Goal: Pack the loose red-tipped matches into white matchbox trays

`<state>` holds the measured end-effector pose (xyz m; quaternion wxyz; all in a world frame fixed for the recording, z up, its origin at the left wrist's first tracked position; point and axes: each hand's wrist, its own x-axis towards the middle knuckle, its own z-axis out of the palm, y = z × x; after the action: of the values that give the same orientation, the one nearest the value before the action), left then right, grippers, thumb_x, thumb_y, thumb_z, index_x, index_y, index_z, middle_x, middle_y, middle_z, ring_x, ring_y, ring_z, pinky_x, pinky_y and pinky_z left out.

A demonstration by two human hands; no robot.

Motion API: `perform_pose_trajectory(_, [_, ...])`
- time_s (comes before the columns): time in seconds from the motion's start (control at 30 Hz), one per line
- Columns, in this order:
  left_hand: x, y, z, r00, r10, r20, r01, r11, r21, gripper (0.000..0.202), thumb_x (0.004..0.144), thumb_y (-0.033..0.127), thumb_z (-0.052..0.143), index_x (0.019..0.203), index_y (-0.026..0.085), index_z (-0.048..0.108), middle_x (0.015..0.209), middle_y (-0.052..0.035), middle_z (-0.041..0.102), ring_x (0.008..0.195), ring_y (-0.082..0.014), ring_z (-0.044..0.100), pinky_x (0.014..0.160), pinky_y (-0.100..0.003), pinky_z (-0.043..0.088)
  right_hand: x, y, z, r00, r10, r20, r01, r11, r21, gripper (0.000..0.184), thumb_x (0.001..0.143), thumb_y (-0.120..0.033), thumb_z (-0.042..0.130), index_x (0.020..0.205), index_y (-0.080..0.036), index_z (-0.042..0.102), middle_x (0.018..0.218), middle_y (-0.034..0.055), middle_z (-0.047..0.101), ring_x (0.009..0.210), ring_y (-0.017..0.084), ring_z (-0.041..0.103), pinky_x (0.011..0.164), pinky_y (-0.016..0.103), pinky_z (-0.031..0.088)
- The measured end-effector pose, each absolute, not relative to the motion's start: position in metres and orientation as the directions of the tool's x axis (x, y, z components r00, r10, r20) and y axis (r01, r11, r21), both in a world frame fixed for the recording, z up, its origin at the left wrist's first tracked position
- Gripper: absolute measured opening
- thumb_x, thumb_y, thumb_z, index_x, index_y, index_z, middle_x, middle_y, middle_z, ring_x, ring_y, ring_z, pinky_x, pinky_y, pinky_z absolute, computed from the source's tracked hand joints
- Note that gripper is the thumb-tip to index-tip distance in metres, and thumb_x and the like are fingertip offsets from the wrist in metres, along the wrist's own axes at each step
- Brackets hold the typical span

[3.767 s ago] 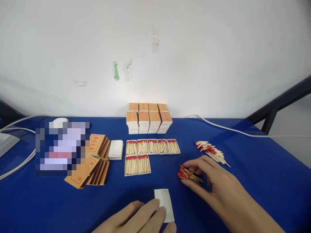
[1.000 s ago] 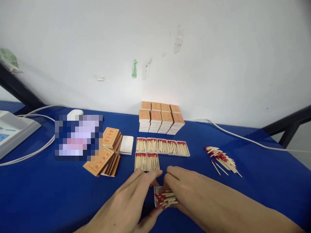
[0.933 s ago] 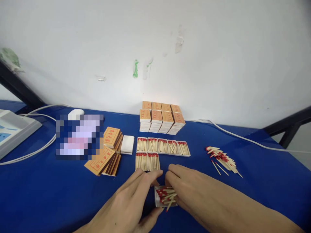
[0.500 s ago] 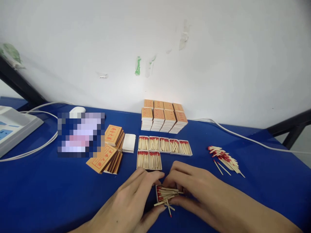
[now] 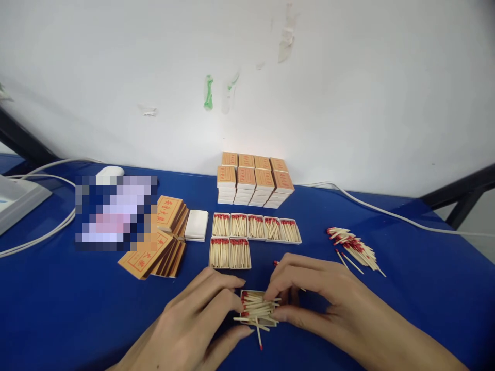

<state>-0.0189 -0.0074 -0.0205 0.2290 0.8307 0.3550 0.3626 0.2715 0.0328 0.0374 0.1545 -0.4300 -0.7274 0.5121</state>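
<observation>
Closed about the left end of a small matchbox tray (image 5: 253,291), the left hand (image 5: 193,317) has its thumb at the near side and its fingers at the far corner and end. Curled at the tray's other end is the right hand (image 5: 325,291), index finger and thumb touching the loose matches (image 5: 257,306); whether it pinches any I cannot say. Those matches lie mostly lengthwise in the tray, red heads toward the left hand, a few crossing the near wall and one jutting out with its head nearest the wearer. Just beyond the right hand's fingers a red match head (image 5: 276,263) peeks out. Past the grip sit seven filled trays (image 5: 240,268), a row of two nearer and five behind; farther off, by the white wall (image 5: 348,103), stands a block of orange-labelled boxes (image 5: 245,178). Left of the grip are a short white stack (image 5: 196,225) and heaped orange sleeves (image 5: 170,212); well to its right a pile of matches (image 5: 356,248) rests on the blue table (image 5: 96,309)
</observation>
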Motion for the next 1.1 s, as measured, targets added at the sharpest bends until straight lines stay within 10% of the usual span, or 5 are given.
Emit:
perform_pose_trajectory(0.37, [-0.031,-0.005,0.002,0.531,0.755,0.386,0.483,-0.643,0.594,0.05,0.136,0.038,0.037,0.114,0.025,0.08,0.119,-0.0048,0.083,0.11,-0.0167,0.089,0.099,-0.024,0.077,0.273,0.032,0.032,-0.566,0.798,-0.206,0.43,0.072,-0.9,0.025,0.115,-0.056,0.086,0.107,-0.032,0.09,0.111,-0.0014,0.081,0.095,0.016,0.075,0.088,0.028,0.062])
perform_pose_trajectory(0.67, [-0.021,-0.005,-0.005,0.516,0.741,0.429,0.382,-0.647,0.66,0.013,0.127,0.018,0.065,0.128,0.025,0.076,0.118,-0.0018,0.081,0.102,-0.0151,0.082,0.092,-0.021,0.074,0.267,0.03,0.022,-0.548,0.824,-0.142,0.405,0.113,-0.907,0.032,0.113,-0.061,0.086,0.104,-0.03,0.09,0.106,0.0002,0.081,0.092,0.016,0.075,0.084,0.027,0.063])
perform_pose_trajectory(0.93, [-0.015,-0.003,-0.02,0.526,0.689,0.499,0.358,-0.711,0.605,0.026,0.13,0.022,0.053,0.128,0.026,0.079,0.117,-0.0062,0.079,0.098,-0.019,0.077,0.079,-0.027,0.071,0.264,0.027,0.022,-0.568,0.815,-0.116,0.396,0.146,-0.907,0.028,0.114,-0.055,0.087,0.104,-0.028,0.087,0.106,-0.001,0.081,0.09,0.014,0.075,0.083,0.025,0.061])
perform_pose_trajectory(1.1, [-0.021,-0.004,-0.009,0.574,0.702,0.422,0.411,-0.692,0.593,0.017,0.129,0.031,0.063,0.136,0.026,0.077,0.137,-0.0091,0.078,0.118,-0.0219,0.081,0.103,-0.032,0.074,0.265,0.027,0.028,-0.56,0.813,-0.16,0.433,0.122,-0.893,0.019,0.115,-0.045,0.087,0.105,-0.029,0.086,0.109,-0.0019,0.081,0.094,0.014,0.076,0.086,0.025,0.062])
